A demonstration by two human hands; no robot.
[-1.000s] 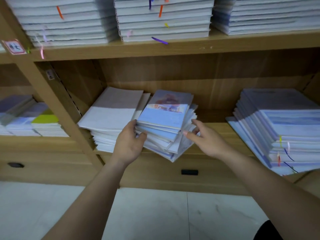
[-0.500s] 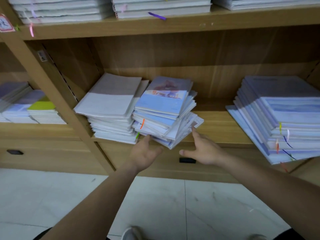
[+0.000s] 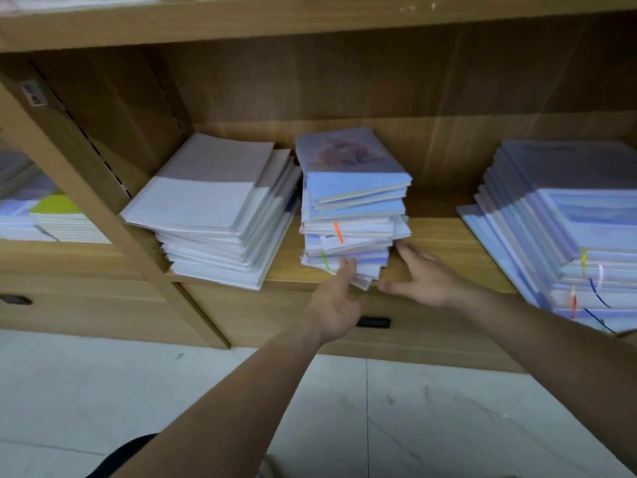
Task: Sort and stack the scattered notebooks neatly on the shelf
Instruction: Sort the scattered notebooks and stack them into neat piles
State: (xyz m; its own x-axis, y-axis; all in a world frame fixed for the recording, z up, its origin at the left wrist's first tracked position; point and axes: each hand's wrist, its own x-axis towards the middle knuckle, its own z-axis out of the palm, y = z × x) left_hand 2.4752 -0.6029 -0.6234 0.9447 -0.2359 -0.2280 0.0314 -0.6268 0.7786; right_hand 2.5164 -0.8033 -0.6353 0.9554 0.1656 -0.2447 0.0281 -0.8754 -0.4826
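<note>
Nearest, pale floor tiles (image 3: 103,391) under two bare forearms reaching up and away. Next, a dark drawer handle (image 3: 373,322) in the cabinet front, just below the hands.

Left hand (image 3: 332,301) released, fingers straight, fingertips touching the near lower edge of the middle notebook stack (image 3: 351,208), right beside a green tab (image 3: 325,261). Right hand (image 3: 427,281) also released, fingers spread and straight over the near edge of the shelf board (image 3: 444,243), tips at the stack's lower right corner; contact there impossible to tell. Grasping nothing, either hand.

Middle notebook stack on the shelf board, lower books skewed and poking past the near edge, upper blue-covered ones squarer, an orange tab (image 3: 338,232) on the near face. Just beside it on the left, a white stack (image 3: 213,208), fanned. Well apart on the right, a blue stack (image 3: 568,219), stepped out leftward toward its base, with coloured tabs.

Farthest, the wooden back panel (image 3: 379,91) and the upper shelf (image 3: 310,19).
</note>
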